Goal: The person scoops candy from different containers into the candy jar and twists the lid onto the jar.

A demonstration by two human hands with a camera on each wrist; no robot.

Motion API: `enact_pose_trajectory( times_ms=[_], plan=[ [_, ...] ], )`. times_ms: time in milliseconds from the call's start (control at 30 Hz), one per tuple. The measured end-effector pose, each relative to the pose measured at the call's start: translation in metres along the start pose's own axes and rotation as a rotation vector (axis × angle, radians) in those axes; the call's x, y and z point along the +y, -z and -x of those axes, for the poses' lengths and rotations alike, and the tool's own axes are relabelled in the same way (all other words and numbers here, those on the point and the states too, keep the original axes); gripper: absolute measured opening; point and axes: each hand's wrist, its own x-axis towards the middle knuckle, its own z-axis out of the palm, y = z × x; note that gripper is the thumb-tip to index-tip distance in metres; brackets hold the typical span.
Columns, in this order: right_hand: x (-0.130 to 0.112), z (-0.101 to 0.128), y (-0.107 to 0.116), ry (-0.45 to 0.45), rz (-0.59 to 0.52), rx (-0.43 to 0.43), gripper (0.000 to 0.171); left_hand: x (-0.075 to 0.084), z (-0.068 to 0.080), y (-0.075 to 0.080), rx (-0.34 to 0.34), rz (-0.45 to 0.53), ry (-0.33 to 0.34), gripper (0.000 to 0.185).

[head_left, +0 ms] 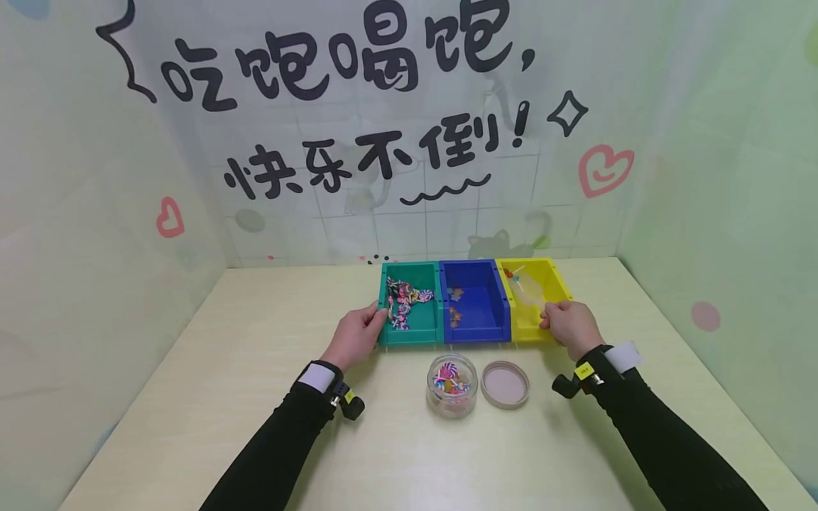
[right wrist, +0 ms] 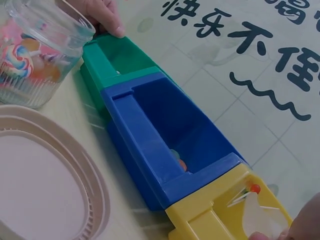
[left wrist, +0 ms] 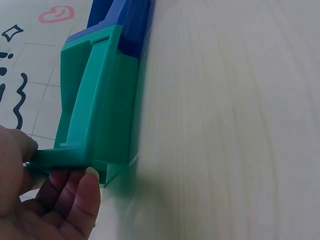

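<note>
My left hand (head_left: 356,333) grips the outer side wall of the green bin (left wrist: 82,120), its fingers bent under the rim. Colourful swirl lollipops (head_left: 402,301) lie inside that bin. At the other end of the row, my right hand (head_left: 573,325) holds the side wall of the yellow bin (head_left: 527,330) near its front corner. A translucent pale piece (head_left: 527,289) lies in the yellow bin, reaching to the right fingertips, beside small red balls on white sticks (right wrist: 255,188). Between them stands the blue bin (head_left: 476,333), with a few small gummy-like pieces (head_left: 455,317).
In front of the bins stands an open glass jar (head_left: 451,397) with swirl lollipops and other sweets inside. Its pinkish round lid (head_left: 505,385) lies on the table to the right of it. A printed curtain (head_left: 409,227) hangs close behind the bins.
</note>
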Motion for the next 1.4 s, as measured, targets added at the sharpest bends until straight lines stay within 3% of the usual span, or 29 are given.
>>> enact_pose_trajectory(
  times_ms=[533, 1000, 1167, 1400],
  plan=[
    [0.014, 0.024, 0.0, 0.028, -0.13, 0.049, 0.046, 0.001, 0.002, -0.002, 0.011, 0.015, 0.009, 0.052],
    [0.023, 0.025, 0.008, 0.013, -0.204, 0.087, 0.051, -0.001, 0.002, -0.005, 0.078, -0.027, -0.039, 0.053],
    [0.022, 0.03, 0.012, 0.052, -0.216, 0.091, 0.053, -0.001, 0.003, -0.005, 0.111, -0.051, -0.035, 0.063],
    [0.02, 0.035, 0.02, 0.078, -0.183, 0.09, 0.057, 0.007, 0.01, 0.004, 0.185, 0.055, -0.023, 0.075]
  ],
)
